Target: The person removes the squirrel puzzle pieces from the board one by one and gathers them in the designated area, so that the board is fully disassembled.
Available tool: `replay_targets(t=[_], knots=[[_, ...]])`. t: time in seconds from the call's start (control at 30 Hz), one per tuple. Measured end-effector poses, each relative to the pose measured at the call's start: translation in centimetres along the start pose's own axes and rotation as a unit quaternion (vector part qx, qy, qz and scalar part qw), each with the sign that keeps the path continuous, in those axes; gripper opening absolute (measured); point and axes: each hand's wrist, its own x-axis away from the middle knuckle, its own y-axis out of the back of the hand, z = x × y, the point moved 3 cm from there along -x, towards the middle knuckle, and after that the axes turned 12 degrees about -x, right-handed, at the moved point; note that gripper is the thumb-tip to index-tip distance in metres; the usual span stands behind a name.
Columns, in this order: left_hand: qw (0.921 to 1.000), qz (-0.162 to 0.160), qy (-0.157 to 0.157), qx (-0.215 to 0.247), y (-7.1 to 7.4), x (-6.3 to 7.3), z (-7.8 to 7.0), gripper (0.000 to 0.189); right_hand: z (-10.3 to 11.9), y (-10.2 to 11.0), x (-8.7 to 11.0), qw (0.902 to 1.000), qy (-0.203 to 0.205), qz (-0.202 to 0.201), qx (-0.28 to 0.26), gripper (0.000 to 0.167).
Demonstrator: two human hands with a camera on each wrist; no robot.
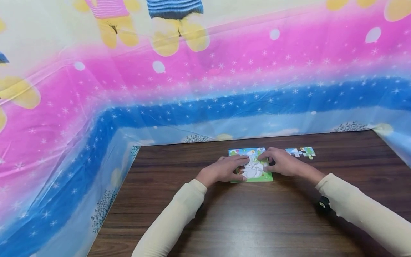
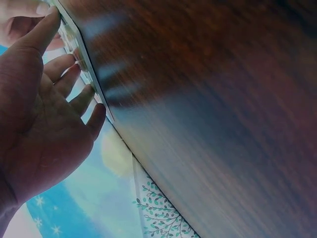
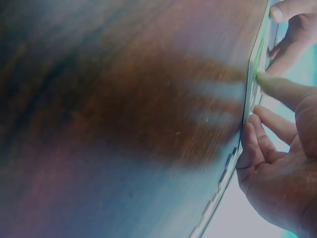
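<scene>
A puzzle board (image 1: 253, 172) with a green and blue border and a whitish outlined picture lies flat on the wooden table. My left hand (image 1: 226, 168) rests on its left side, fingers spread and thumb near the front edge. From the right, my right hand (image 1: 282, 162) touches the board with thumb and index finger apart. In the right wrist view, the other fingers of the right hand (image 3: 282, 144) bend at the board's edge. The left wrist view shows the left hand (image 2: 44, 104) with fingertips along the board's edge. The hands hide parts of the picture.
Loose puzzle pieces (image 1: 308, 152) lie on the table (image 1: 250, 217) beyond the right hand. A pink and blue printed cloth (image 1: 208, 92) hangs behind the table and along its left side. A dark strap-like item (image 1: 324, 202) is at the right wrist.
</scene>
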Motion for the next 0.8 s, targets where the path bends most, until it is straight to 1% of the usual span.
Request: replay_targets(t=[0.17,0.3,0.47,0.57,0.7,0.8], knots=[[1.0000,-0.001,0.002,0.001,0.0,0.0,0.0,0.076,0.2,-0.4,0.1,0.9998,0.009,-0.009,0.017,0.045],[1.0000,-0.003,0.001,0.004,-0.1,0.1,0.0,0.076,0.7,-0.8,0.0,0.9989,0.016,-0.024,0.036,0.040],[0.9999,-0.006,-0.004,0.009,0.0,0.1,-0.2,0.076,1.2,-1.0,-0.2,0.9994,-0.001,-0.024,0.026,0.031],[0.9999,-0.007,-0.003,0.007,0.0,0.2,-0.2,0.075,1.4,-1.1,-0.2,0.9993,-0.006,-0.025,0.026,0.033],[1.0000,-0.002,0.005,0.007,0.0,0.3,-0.1,0.075,1.4,-0.4,0.5,0.9982,0.015,-0.040,0.042,0.038],[0.9999,-0.001,0.008,0.010,-0.1,0.3,-0.1,0.075,0.9,1.0,1.6,0.9968,0.029,-0.056,0.049,0.038]])
